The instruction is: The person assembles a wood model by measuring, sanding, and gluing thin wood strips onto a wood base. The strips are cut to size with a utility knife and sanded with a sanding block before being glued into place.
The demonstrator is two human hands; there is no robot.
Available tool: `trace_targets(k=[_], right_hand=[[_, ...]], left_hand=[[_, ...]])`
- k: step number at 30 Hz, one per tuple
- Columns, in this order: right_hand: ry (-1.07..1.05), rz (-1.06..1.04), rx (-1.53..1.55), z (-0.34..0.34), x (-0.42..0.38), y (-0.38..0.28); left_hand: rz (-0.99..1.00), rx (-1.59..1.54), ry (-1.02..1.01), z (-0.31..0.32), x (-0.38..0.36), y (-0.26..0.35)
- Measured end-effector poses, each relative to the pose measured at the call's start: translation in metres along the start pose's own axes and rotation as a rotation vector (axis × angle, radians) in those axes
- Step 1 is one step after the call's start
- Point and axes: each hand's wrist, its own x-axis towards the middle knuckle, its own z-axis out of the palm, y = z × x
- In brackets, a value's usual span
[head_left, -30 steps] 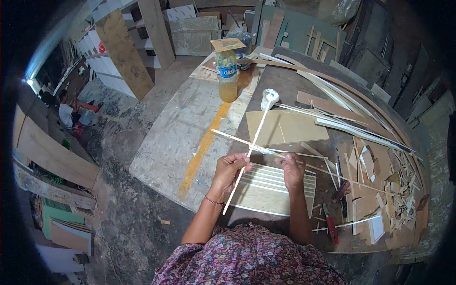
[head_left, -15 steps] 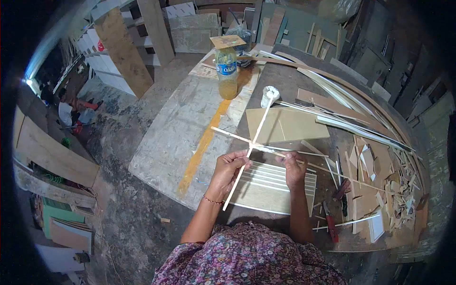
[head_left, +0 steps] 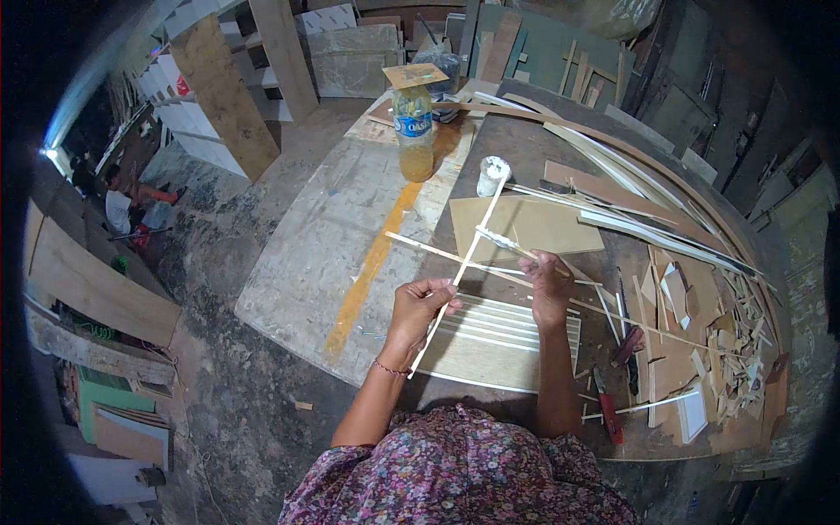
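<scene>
My left hand [head_left: 422,317] pinches a long thin wooden strip [head_left: 470,255], which slants up toward a small cup of white paste [head_left: 493,176]. My right hand [head_left: 550,282] grips a short stick [head_left: 507,242] whose tip, coated white, touches the upper part of the strip. Another thin strip [head_left: 418,246] crosses below the held one. Under and beyond my hands lie a panel with parallel white strips [head_left: 499,341] and a tan board [head_left: 560,229].
A bottle [head_left: 414,140] with a flat piece on top stands at the table's back. Wood scraps [head_left: 739,350], red-handled tool [head_left: 608,411] and long strips [head_left: 665,236] lie at right. A person [head_left: 120,203] sits far left on the floor.
My right hand has moved up, carrying the stick's white tip farther along the strip toward the cup. My left hand still holds the strip in nearly the same place.
</scene>
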Motion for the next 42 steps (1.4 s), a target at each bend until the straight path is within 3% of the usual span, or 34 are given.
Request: trace_targets(k=[7, 16, 25, 34, 42], right_hand=[[-0.131, 0.076, 0.01, -0.01, -0.018, 0.011], [-0.005, 0.017, 0.178, -0.004, -0.002, -0.01], [0.123, 0.075, 0.189, -0.005, 0.011, -0.003], [-0.095, 0.15, 0.149, -0.006, -0.023, 0.008], [-0.115, 0.061, 0.233, -0.004, -0.016, -0.001]], left_hand=[[0.006, 0.001, 0.024, 0.003, 0.001, 0.0], [0.032, 0.026, -0.032, 0.004, 0.004, -0.004], [-0.109, 0.024, -0.061, 0.008, -0.004, 0.002], [-0.081, -0.022, -0.047, 0.007, 0.001, 0.0], [-0.087, -0.115, -0.07, 0.004, -0.004, 0.003]])
